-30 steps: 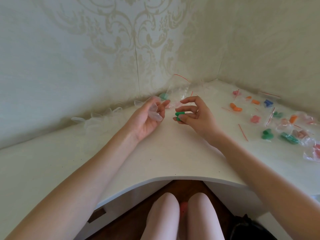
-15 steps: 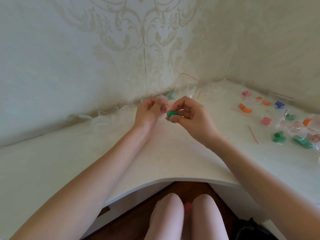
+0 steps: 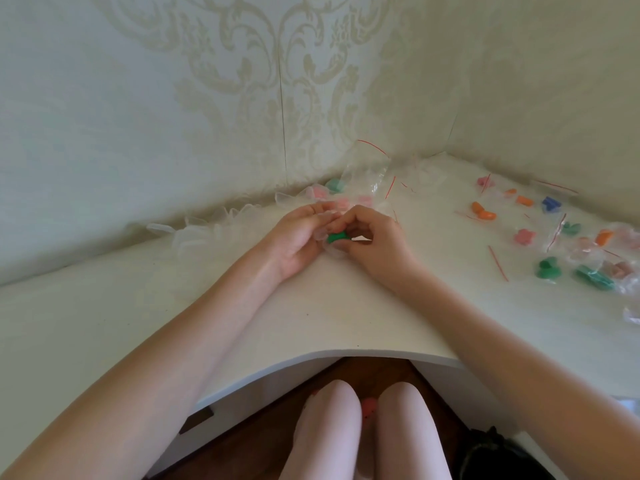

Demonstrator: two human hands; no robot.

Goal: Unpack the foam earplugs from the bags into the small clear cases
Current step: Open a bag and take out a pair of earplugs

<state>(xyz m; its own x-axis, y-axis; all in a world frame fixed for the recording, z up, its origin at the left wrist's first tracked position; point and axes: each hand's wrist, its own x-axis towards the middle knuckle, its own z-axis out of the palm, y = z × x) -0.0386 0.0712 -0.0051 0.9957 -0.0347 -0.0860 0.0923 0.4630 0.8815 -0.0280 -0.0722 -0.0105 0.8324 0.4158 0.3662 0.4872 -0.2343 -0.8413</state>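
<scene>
My left hand [image 3: 298, 237] cups a small clear case [image 3: 323, 235], palm up, at the middle of the white desk [image 3: 311, 323]. My right hand [image 3: 375, 242] pinches green foam earplugs [image 3: 335, 237] and presses them against the case's mouth. The two hands touch. How far the earplugs sit inside the case is hidden by my fingers. Behind my hands lie filled clear cases with pink earplugs [image 3: 320, 192] and a teal one [image 3: 335, 184], and an empty clear bag [image 3: 367, 168] leans on the wall.
Several small bags with red zip strips lie at the right, holding orange earplugs [image 3: 483, 211], blue earplugs [image 3: 550, 203], pink earplugs [image 3: 523, 236] and green earplugs [image 3: 547, 268]. Empty clear cases [image 3: 194, 233] line the wall at the left. The desk's curved front edge is near my knees.
My hands came together: the right hand brought the green earplugs leftward to the clear case in the left hand and now presses them at it. The camera tilted slightly.
</scene>
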